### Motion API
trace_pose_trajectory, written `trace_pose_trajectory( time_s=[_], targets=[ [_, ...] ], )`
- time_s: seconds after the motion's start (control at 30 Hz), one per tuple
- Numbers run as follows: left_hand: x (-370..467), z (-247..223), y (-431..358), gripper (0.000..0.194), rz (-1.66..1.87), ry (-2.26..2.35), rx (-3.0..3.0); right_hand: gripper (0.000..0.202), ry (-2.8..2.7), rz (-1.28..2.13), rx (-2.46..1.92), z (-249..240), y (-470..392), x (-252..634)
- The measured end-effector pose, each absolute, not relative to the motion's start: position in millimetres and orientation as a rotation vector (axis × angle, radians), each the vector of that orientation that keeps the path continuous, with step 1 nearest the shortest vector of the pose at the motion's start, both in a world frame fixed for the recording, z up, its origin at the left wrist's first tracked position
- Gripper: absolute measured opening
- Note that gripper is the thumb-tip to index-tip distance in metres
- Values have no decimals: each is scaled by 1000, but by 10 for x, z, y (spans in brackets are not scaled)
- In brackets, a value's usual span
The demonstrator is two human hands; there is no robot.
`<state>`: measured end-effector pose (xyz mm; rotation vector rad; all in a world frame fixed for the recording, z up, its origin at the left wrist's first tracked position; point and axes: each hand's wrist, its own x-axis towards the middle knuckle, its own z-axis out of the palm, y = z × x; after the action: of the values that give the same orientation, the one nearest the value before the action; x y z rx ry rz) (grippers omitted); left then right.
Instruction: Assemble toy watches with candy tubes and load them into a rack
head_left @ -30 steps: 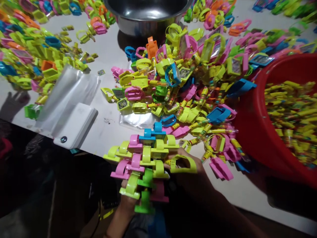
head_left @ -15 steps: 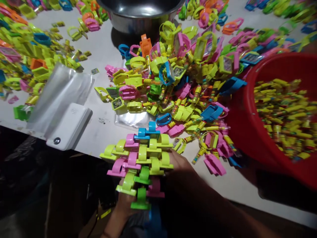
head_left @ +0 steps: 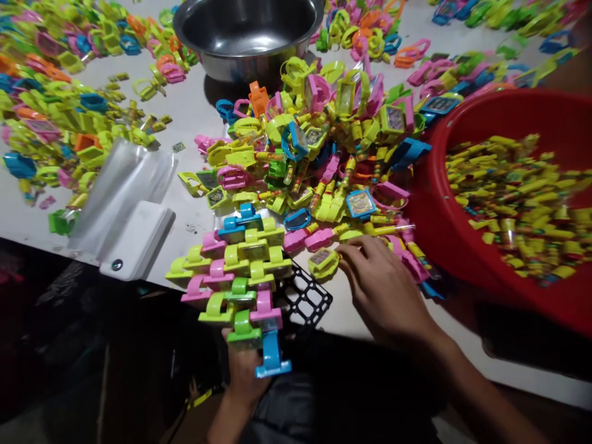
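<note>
My left hand (head_left: pixel 247 364) is under the table's front edge, gripping a black plastic grid (head_left: pixel 305 302) from below; most of its fingers are hidden. Rows of toy watches (head_left: pixel 238 293) in yellow, pink, green and blue are fixed on the grid, and bare openings show at its right side. To the right of it my right hand (head_left: pixel 383 280) pinches the edge of a yellow toy watch (head_left: pixel 324 264) between thumb and fingertips, low over the table. Just beyond that hand lies a heap of loose toy watches (head_left: pixel 296 139), mixed with small candy-filled tubes.
A red tub (head_left: pixel 435 185) of yellow candy tubes stands at the right. Behind the heap is a steel bowl (head_left: pixel 250 61). Clear plastic bags (head_left: pixel 124 185) and a white power bank (head_left: pixel 136 240) lie at the left, with more toy watches (head_left: pixel 92 105) beyond.
My right hand has left the grid and moved right, where it now holds a yellow toy watch. The grid has shifted left and up, and a blue watch shows at its near end.
</note>
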<state>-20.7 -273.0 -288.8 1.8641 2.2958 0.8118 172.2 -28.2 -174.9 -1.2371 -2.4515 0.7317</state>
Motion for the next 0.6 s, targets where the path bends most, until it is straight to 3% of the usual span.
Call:
trace_pose_trajectory(
  time_s=[0.17,0.27,0.4,0.6],
  targets=[
    [-192,-2925,-2769,15,830,2274,1917,15,-1958,1255,-1271,-1820,-553,1598],
    [-178,-2921,-2776,27,853,2243,1925,20,-1779,1522,-1207,-1923,-764,1455],
    [-149,-2925,-2774,40,867,2249,1871,11,-1758,1587,-1149,-2017,-893,1291],
    [-97,-3000,-2791,24,922,2219,1796,8,-1916,1465,-1111,-2027,-883,1217]
  ],
)
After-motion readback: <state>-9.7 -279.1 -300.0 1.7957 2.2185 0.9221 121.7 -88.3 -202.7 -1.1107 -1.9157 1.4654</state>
